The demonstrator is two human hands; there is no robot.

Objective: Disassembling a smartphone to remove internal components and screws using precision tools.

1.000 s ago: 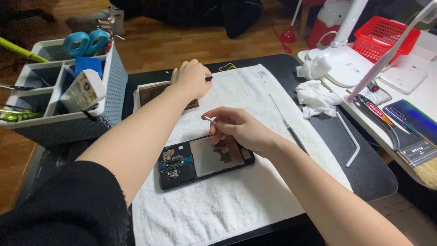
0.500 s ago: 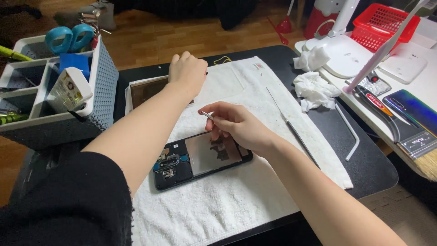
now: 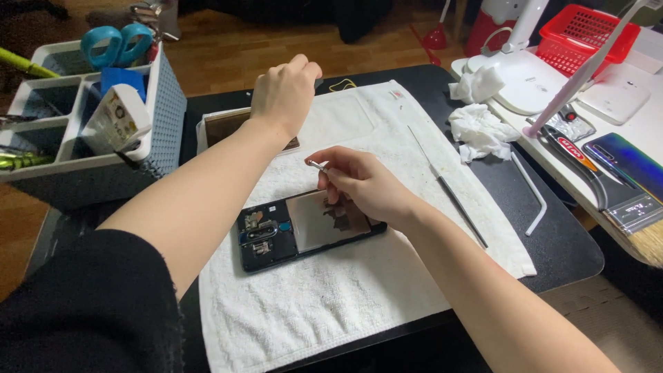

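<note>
A phone with its back cover off (image 3: 304, 224) lies on a white towel (image 3: 331, 311), with its circuit boards and a shiny inner plate showing. My right hand (image 3: 366, 186) hovers over the phone's upper edge and pinches a thin metal tool (image 3: 316, 165) whose tip points up and left. My left hand (image 3: 283, 93) reaches to the towel's far edge, beside a small shallow box (image 3: 221, 128). Its fingers are curled downward, and whatever lies under them is hidden.
A grey organizer bin (image 3: 162, 131) with blue scissors (image 3: 114, 41) stands at the left. A long thin metal rod (image 3: 449, 186), crumpled tissues (image 3: 480, 128) and a bent white tube (image 3: 532, 193) lie to the right. A brush (image 3: 621, 207), a red basket (image 3: 587, 31) and a white lamp base (image 3: 518, 76) sit on the side table.
My left hand has lifted slightly above the small box at the towel's far edge. My right hand stays over the phone with the tool.
</note>
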